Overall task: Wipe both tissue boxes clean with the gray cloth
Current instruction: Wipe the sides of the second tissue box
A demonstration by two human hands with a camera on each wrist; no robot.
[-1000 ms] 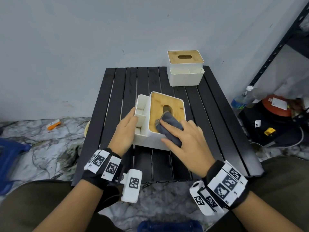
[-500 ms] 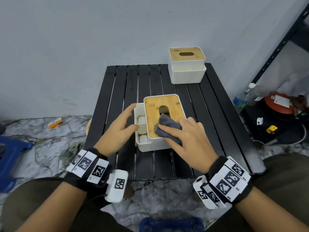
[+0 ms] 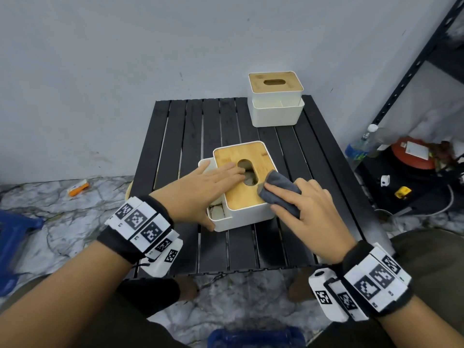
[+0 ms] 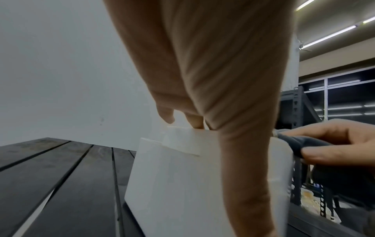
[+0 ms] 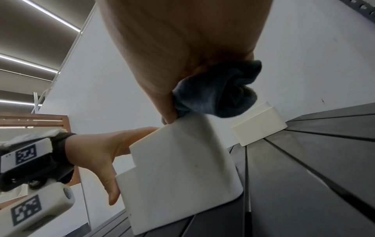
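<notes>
- My left hand (image 3: 200, 187) lies flat with straight fingers on the bamboo lid of the nearer white plastic tissue box (image 3: 247, 214), fingertips at the oval slot, thumb down against the box's near left corner.
- My right hand (image 3: 310, 212) pinches the crumpled gray cloth (image 3: 280, 193) between thumb and fingers and presses it on the lid's right edge; part of the cloth hangs over the box's right side.
- In the right wrist view the cloth (image 5: 219, 94) bulges out under my palm, above the box's white wall (image 5: 182, 168).
- This box stands near the middle of the black slatted table (image 3: 175, 136), a little toward the near edge, with an open side compartment on its left.
- The second white tissue box with a bamboo lid (image 3: 276, 99) sits at the table's far right corner, well apart from the first, close to the wall.
- The table stands against a plain pale gray wall (image 3: 100, 59), on a marbled gray floor (image 3: 37, 197).
- On the floor left of the table lies a small orange-and-white object (image 3: 79, 188).
- To the right are a black metal shelving upright (image 3: 411, 71), a clear plastic bottle with a blue label (image 3: 359, 144) and a red round object (image 3: 411, 154).
- Strip lights run along the ceiling in the wrist views.
</notes>
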